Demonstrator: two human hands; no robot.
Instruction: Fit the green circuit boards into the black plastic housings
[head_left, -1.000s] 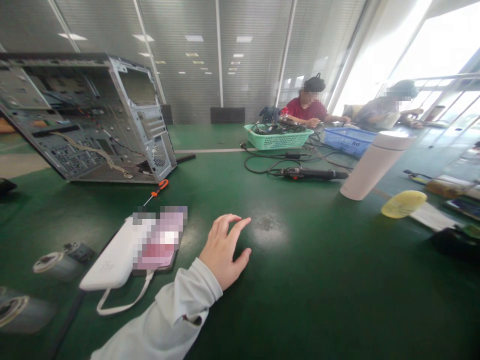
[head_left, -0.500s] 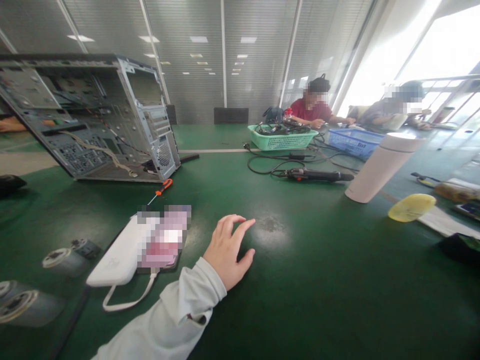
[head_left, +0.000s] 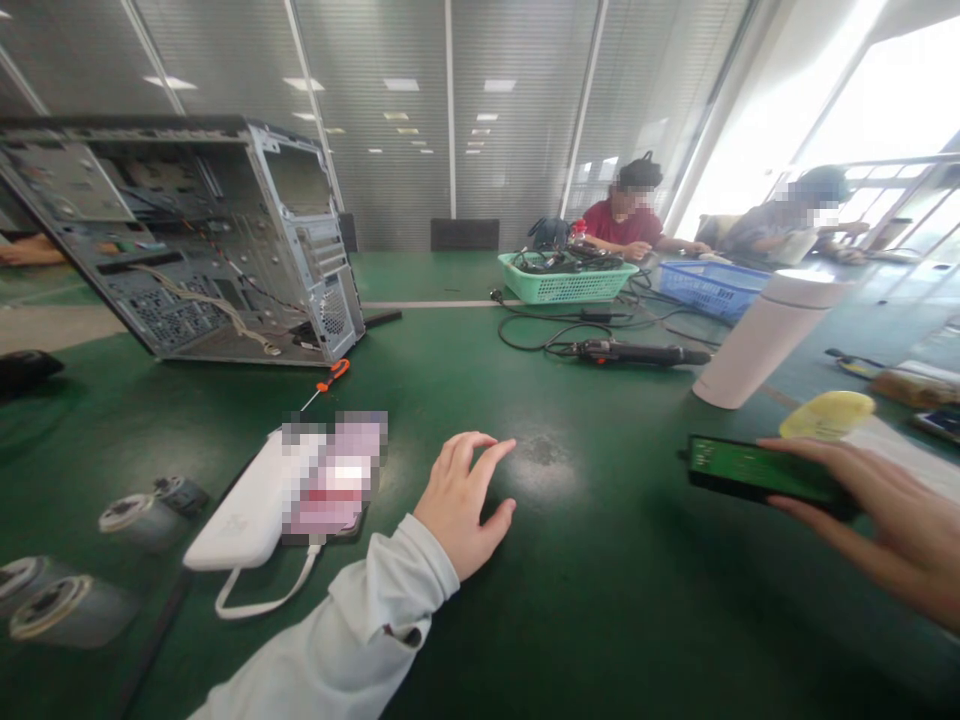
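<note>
My left hand [head_left: 465, 505] rests on the green table [head_left: 585, 590], fingers arched and apart, holding nothing; a white power bank [head_left: 251, 510] with a phone on it lies just to its left. My right hand [head_left: 885, 520] comes in from the right edge, fingers closed on a green circuit board [head_left: 757, 470] held just above the table. An open computer case [head_left: 195, 240] lies tilted at the far left, with an orange-handled screwdriver [head_left: 326, 378] in front of it.
A white tumbler [head_left: 757, 340] and a yellow lid [head_left: 825, 415] stand at the right. A black power tool [head_left: 637, 352] with cables, a green basket [head_left: 562, 278] and a blue basket [head_left: 709, 285] lie further back, where two people sit. Grey cylinders [head_left: 142, 510] lie lower left.
My right hand has come into view from the right, carrying the green circuit board. My left hand has stayed in place on the table.
</note>
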